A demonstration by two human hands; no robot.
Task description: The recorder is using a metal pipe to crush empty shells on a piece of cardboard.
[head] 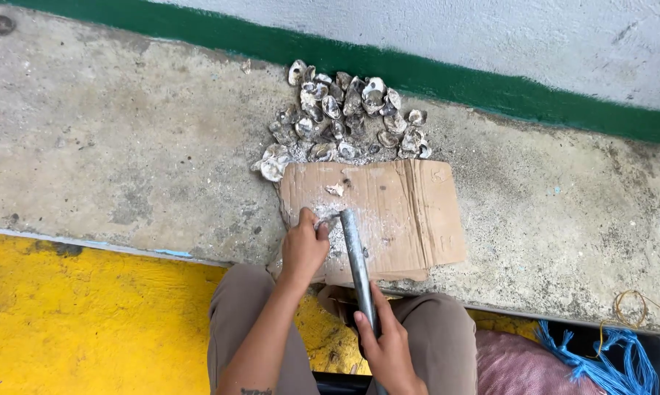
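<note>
My right hand (387, 344) grips the near end of a grey metal pipe (355, 252), whose far end rests on a piece of brown cardboard (410, 212). My left hand (303, 245) pinches a small shell piece (325, 223) on the cardboard, right beside the pipe's tip. White crushed powder and shell bits lie around that spot. One small shell fragment (335, 189) sits farther up the cardboard. A heap of several grey-white oyster shells (348, 117) lies just beyond the cardboard against the wall.
The cardboard lies on a rough concrete ledge (125, 146) below a white wall with a green stripe (454, 80). Yellow floor (88, 322) is at lower left. Blue cord (608, 358) and a pink mesh sack (513, 366) lie at lower right. My knees frame the cardboard's near edge.
</note>
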